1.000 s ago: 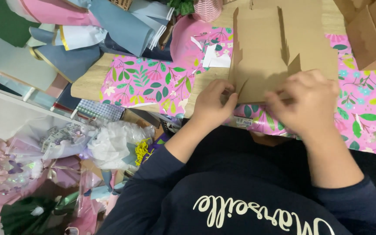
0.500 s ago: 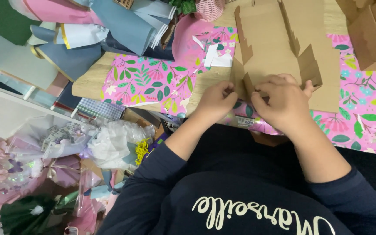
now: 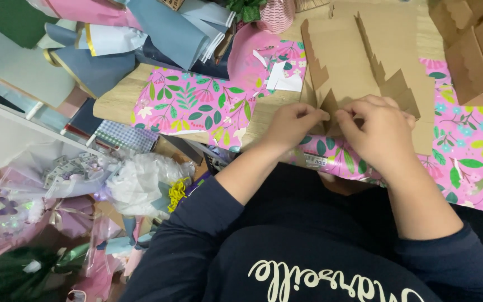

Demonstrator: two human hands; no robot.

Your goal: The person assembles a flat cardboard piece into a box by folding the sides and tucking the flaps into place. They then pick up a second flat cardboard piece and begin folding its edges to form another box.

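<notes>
A flat brown cardboard box blank [image 3: 353,61] with scalloped flaps lies on pink floral wrapping paper [image 3: 197,103] spread over a wooden table. My left hand [image 3: 293,124] pinches a small flap at the blank's near edge. My right hand [image 3: 377,131] grips the neighbouring flap just to the right, fingers curled over the cardboard. The two hands nearly touch. Dark sleeves cover both forearms.
Another cardboard box [image 3: 473,47] stands at the far right. Rolled blue and pink paper sheets [image 3: 157,28] pile at the back left. A white paper scrap [image 3: 285,78] lies on the wrapping paper. Cellophane-wrapped bouquets [image 3: 57,184] crowd the floor at left.
My right hand has slid left along the cardboard's near edge toward my left hand. A flap on the right side of the blank has been raised and folded.
</notes>
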